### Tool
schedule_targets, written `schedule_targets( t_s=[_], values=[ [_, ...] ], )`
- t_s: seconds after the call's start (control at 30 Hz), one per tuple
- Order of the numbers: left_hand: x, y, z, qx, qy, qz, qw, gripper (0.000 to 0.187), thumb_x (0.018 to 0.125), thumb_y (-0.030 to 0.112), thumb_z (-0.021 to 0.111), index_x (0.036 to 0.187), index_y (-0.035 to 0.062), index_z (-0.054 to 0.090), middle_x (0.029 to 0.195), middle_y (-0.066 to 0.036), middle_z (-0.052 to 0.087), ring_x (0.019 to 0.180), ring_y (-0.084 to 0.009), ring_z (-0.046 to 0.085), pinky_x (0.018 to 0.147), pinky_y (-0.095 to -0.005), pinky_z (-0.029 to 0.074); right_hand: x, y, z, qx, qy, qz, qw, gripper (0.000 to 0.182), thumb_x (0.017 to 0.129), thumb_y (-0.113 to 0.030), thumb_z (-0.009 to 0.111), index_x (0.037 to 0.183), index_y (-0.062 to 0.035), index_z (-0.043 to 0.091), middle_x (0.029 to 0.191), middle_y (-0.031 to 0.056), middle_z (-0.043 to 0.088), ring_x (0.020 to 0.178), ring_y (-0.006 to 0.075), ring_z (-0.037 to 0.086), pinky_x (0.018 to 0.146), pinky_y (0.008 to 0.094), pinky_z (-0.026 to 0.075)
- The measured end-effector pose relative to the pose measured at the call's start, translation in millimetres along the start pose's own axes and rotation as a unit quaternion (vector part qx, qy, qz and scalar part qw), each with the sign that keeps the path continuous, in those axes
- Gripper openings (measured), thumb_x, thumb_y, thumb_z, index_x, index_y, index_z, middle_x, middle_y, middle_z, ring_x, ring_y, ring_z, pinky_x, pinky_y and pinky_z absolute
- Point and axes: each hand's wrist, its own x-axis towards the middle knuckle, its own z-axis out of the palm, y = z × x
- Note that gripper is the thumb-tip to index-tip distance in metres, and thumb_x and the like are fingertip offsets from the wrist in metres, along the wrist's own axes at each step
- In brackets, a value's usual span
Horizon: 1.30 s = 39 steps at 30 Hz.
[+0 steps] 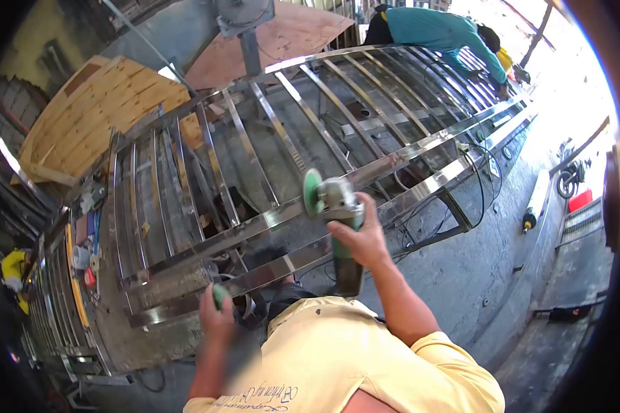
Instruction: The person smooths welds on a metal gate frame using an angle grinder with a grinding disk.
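Head view: open floor [455, 275] right of the barred metal frame [269, 218]. Angle grinder [339, 201] at frame's near edge, long axis crosswise to it, head pointing frameward, green disc [311, 191] facing frame's left end. Right hand [367, 237] grips grinder; left hand [216, 318], frame's near-left edge, curled around unclear green piece [220, 296].

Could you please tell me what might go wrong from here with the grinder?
Only the right hand grips the grinder, so it might kick if its green disc catches the metal frame. Loose cables hang beside the frame and could snag a foot or the tool. A co-worker leans over the frame's far end, so sparks might carry that way.
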Motion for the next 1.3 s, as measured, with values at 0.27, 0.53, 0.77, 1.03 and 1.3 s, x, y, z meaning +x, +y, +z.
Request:
schedule_targets(
  t_s=[0.27, 0.53, 0.77, 1.03, 1.3],
  values=[
    [-96.7, -150.8, -56.6, 0.255, 0.004, -0.104, 0.961, 0.061, 0.089, 0.037, 0.069, 0.136, 0.0042, 0.049, 0.117, -0.022, 0.058, 0.110, -0.0423, 0.054, 0.094, -0.0531, 0.045, 69.7, -7.2, -49.8, -0.376, 0.086, -0.002, 0.922, 0.090, 0.075, -0.045, 0.084, 0.142, -0.0049, 0.038, 0.115, 0.0285, 0.067, 0.109, 0.0422, 0.066, 0.094, 0.0460, 0.051],
    [-88.2, -191.4, -47.6, 0.350, 0.057, -0.298, 0.886, 0.062, 0.094, 0.045, 0.062, 0.134, 0.0003, 0.050, 0.126, -0.021, 0.054, 0.115, -0.0421, 0.052, 0.097, -0.0543, 0.043, 126.8, 11.1, -58.2, -0.583, 0.023, 0.020, 0.812, 0.098, 0.074, -0.040, 0.082, 0.149, -0.0039, 0.030, 0.122, 0.0274, 0.064, 0.111, 0.0427, 0.065, 0.094, 0.0475, 0.053],
    [-52.1, -169.3, -4.7, 0.482, 0.074, -0.371, 0.790, 0.051, 0.096, 0.049, 0.051, 0.128, 0.0092, 0.055, 0.120, -0.018, 0.055, 0.112, -0.0369, 0.056, 0.088, -0.0533, 0.045, 117.8, 4.7, 14.6, -0.632, -0.071, 0.049, 0.770, 0.103, 0.076, -0.039, 0.082, 0.153, -0.0038, 0.025, 0.124, 0.0242, 0.059, 0.114, 0.0383, 0.063, 0.094, 0.0457, 0.054],
    [-57.5, -187.2, 4.1, 0.501, 0.101, -0.371, 0.776, 0.051, 0.098, 0.054, 0.042, 0.124, 0.0120, 0.056, 0.117, -0.016, 0.056, 0.107, -0.0364, 0.058, 0.085, -0.0538, 0.046, 90.2, 8.8, 97.3, -0.606, -0.168, -0.050, 0.776, 0.091, 0.075, -0.038, 0.081, 0.146, -0.0082, 0.033, 0.111, 0.0237, 0.062, 0.102, 0.0394, 0.066, 0.086, 0.0484, 0.056],
    [-58.0, -184.1, 4.2, 0.507, 0.113, -0.359, 0.776, 0.056, 0.098, 0.058, 0.039, 0.122, 0.0098, 0.055, 0.113, -0.018, 0.055, 0.105, -0.0387, 0.057, 0.084, -0.0540, 0.046, 159.0, 23.9, -73.8, -0.663, 0.089, 0.080, 0.739, 0.095, 0.076, -0.041, 0.082, 0.146, -0.0081, 0.028, 0.121, 0.0253, 0.063, 0.105, 0.0431, 0.067, 0.090, 0.0519, 0.055]
  ],
)
